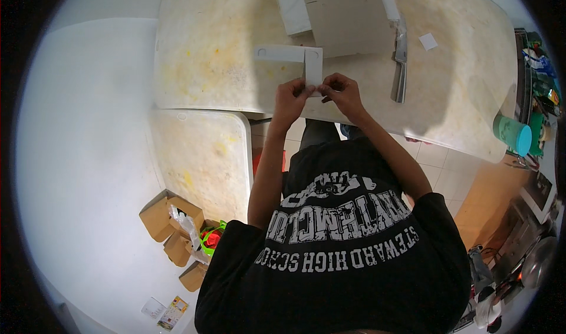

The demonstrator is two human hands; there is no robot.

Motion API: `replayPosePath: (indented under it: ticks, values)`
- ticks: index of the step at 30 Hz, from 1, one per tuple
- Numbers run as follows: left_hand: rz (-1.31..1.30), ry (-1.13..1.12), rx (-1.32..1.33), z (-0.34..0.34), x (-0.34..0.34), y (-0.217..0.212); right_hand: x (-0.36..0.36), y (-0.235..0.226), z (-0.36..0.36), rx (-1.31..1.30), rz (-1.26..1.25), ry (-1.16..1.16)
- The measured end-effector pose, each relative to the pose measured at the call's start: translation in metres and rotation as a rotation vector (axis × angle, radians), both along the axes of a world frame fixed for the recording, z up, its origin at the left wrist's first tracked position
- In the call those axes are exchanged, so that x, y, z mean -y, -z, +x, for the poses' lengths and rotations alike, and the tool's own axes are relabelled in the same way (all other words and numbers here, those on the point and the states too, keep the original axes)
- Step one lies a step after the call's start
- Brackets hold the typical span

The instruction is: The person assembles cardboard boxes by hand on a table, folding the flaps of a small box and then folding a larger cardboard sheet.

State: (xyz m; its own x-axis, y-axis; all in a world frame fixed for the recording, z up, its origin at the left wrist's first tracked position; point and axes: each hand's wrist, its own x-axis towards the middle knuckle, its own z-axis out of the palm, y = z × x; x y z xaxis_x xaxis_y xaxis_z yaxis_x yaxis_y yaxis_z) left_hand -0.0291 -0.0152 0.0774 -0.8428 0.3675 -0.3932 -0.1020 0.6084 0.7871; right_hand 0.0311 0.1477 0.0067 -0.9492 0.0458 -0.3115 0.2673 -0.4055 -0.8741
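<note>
A narrow white card strip [314, 69] stands lengthwise at the near edge of the table, its lower end between my hands. My left hand [290, 103] is closed, thumb and fingers pinching the strip's lower left edge. Curled at the lower right corner, my right hand [344, 96] pinches the same strip with its fingertips. The far end of this piece meets a second white strip [277, 53] lying crosswise on the table; whether the two are joined, I cannot tell. Beyond them lies a large grey-brown cardboard sheet [351, 22].
A knife with a metal handle [400, 78] lies right of the cardboard. Farther right are a small white paper square [428, 41] and a blue-lidded green container [512, 135] at the table edge. A lower table [206, 151] and open cardboard boxes [162, 216] stand on the left.
</note>
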Motion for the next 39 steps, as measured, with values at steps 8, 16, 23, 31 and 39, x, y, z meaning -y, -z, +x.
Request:
replayPosePath:
  ticks: [8, 16, 23, 31, 39]
  values:
    - [0.321, -0.049, 0.105, 0.004, -0.013, -0.024, -0.009, -0.021, -0.003, -0.038, -0.030, -0.026]
    - [0.246, -0.081, 0.012, 0.006, -0.011, -0.018, -0.016, -0.019, -0.003, 0.001, -0.093, -0.071]
    - [-0.138, 0.312, -0.520, 0.011, -0.006, 0.030, -0.023, -0.001, 0.005, 0.008, 0.521, 0.121]
    - [-0.200, 0.315, -0.765, 0.040, 0.020, 0.049, -0.071, 0.038, 0.038, -0.077, 0.491, 0.239]
    - [0.471, -0.518, -0.262, 0.024, -0.008, 0.115, -0.045, -0.007, 0.005, -0.301, 0.713, -0.209]
